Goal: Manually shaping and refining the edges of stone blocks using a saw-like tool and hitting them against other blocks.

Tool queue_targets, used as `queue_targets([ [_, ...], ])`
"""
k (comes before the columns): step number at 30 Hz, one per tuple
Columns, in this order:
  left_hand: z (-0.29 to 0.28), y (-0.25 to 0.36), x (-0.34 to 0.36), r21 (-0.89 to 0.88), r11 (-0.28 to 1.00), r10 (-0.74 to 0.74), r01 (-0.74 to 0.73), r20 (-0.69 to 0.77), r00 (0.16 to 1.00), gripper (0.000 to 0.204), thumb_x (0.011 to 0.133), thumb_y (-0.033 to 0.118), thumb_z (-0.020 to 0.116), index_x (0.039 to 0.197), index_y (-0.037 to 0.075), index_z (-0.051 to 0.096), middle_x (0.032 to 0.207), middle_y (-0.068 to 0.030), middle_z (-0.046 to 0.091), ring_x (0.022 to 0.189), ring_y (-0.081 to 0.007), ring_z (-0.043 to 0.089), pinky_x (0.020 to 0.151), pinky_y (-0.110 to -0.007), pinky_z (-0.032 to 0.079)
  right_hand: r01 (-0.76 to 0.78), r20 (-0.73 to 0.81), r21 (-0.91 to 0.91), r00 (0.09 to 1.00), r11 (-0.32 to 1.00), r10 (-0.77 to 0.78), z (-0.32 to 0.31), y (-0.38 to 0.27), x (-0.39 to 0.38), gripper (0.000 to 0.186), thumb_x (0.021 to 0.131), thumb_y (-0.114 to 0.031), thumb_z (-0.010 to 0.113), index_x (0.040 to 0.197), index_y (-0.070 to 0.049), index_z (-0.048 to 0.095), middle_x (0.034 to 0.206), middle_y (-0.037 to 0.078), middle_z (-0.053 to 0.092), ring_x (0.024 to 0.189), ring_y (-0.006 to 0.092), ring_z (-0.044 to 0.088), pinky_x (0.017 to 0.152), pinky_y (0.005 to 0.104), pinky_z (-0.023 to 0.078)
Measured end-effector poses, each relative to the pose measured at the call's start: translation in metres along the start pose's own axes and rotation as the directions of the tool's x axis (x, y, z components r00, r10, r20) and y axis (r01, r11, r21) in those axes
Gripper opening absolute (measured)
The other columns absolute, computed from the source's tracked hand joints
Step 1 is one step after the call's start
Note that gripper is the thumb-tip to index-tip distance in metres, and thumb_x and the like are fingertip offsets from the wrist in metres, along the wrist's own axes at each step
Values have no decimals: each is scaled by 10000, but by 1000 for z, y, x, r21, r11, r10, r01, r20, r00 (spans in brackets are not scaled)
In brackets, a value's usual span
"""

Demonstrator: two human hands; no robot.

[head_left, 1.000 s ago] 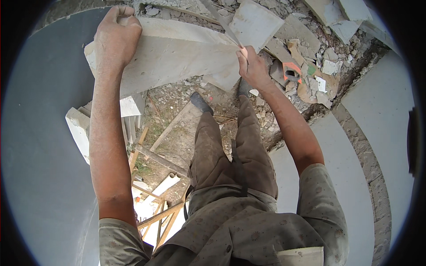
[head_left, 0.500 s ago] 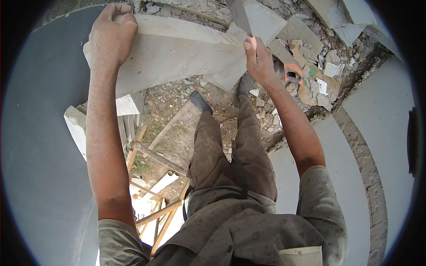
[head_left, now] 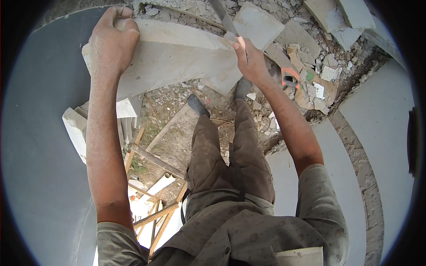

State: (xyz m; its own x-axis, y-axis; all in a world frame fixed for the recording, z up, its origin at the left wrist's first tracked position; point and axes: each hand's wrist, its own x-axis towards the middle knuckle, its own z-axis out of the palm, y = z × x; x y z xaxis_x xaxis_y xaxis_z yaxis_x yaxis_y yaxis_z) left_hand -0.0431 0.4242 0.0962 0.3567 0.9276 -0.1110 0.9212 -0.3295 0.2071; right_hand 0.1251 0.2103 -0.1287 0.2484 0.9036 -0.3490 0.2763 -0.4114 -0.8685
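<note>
My left hand has its fingers curled over the upper left end of a long pale block, gripping it. The block spans from that hand to the middle top of the view, with a bevel along its far edge. My right hand is wrapped round a long metal blade tool at the block's right end, the blade pointing up and away; its handle is mostly hidden in my fingers. Just right of that hand, an orange-handled hand saw lies on broken pieces. A pale offcut lies beyond the tool.
Stacked blocks stand at left beside a dark grey surface. Rubble and loose slabs lie at upper right. Wooden battens and a white pipe are low left. A pale wall with a rough strip fills the right.
My right hand and the blade first shifted up and right, then back down and left along the block's end. My left hand stays gripping, with only slight shifts.
</note>
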Motion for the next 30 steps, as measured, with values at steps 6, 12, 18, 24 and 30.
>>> queue_targets([
  [6, 0, 3, -4, 25, 1000, 14, -13, -13, 1000, 315, 813, 215, 526, 1089, 125, 647, 995, -160, 688, 934, -318, 665, 857, -406, 507, -112, 57, -255, 990, 961, 130, -1, 9, 12, 397, 974, -345, 450, 1130, 4, 557, 906, 288, 631, 875, 468, 610, 743, 477, 480],
  [12, -3, 12, -13, -6, 1000, -10, 10, 10, 1000, 298, 838, 201, 522, 1085, 83, 638, 989, -155, 679, 947, -302, 647, 873, -373, 476, -81, 145, -131, 984, 988, 100, -4, -1, 11, 386, 973, -341, 464, 1096, 2, 590, 899, 244, 630, 892, 375, 621, 805, 429, 464],
  [18, -4, 17, -22, 10, 1000, 11, -11, -10, 1000, 276, 826, 176, 524, 1064, 96, 640, 1015, -156, 672, 941, -303, 659, 865, -400, 502, 2, -134, 96, 991, 995, 11, 3, -4, 8, 421, 987, -370, 423, 1074, 9, 582, 901, 265, 627, 897, 423, 612, 773, 471, 468],
  [24, -5, 17, -27, -10, 999, -47, 47, 40, 998, 269, 832, 167, 523, 1066, 94, 633, 1073, -153, 651, 975, -306, 646, 878, -406, 495, -208, 18, 125, 978, 970, 208, 2, 28, 1, 464, 972, -415, 452, 1082, 19, 574, 969, 292, 617, 925, 436, 605, 798, 466, 470],
  [30, -4, 22, -35, 40, 999, 23, -22, -37, 999, 259, 844, 167, 527, 1073, 102, 629, 1074, -141, 650, 989, -301, 643, 886, -401, 490, 101, -117, -35, 988, 994, -105, -4, 20, 11, 471, 990, -436, 413, 1076, 7, 549, 856, 241, 630, 830, 406, 620, 728, 446, 475],
])
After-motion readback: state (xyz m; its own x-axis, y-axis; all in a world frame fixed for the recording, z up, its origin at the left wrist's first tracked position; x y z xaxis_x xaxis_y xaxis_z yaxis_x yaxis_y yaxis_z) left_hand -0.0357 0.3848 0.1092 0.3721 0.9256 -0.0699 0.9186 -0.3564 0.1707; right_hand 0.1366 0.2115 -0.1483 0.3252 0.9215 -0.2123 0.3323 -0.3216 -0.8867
